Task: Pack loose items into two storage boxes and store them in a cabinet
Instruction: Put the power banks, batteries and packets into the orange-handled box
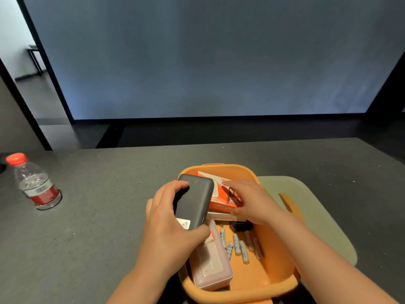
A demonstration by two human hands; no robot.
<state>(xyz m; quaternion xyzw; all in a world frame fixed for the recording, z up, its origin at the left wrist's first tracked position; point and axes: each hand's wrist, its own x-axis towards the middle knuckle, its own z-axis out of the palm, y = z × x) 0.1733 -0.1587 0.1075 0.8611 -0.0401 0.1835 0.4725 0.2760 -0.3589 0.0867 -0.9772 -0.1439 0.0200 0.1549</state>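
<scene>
An orange storage box (278, 255) stands open on the grey table. My left hand (168, 224) grips a dark grey power bank (195, 200) with a white label, held over the box's left rim. My right hand (252, 200) reaches into the box and pinches the edge of an orange and white carton (221, 206); a second flat carton (219, 217) lies under it. A pink power bank (210, 266) stands against the left wall inside the box. Several small batteries (238, 246) lie loose on the box's floor.
A pale green lid or second box (317, 213) lies right of the orange box, partly under my right forearm. A water bottle (35, 183) with a red cap stands at the table's left. The table's far edge (197, 145) faces a large dark screen.
</scene>
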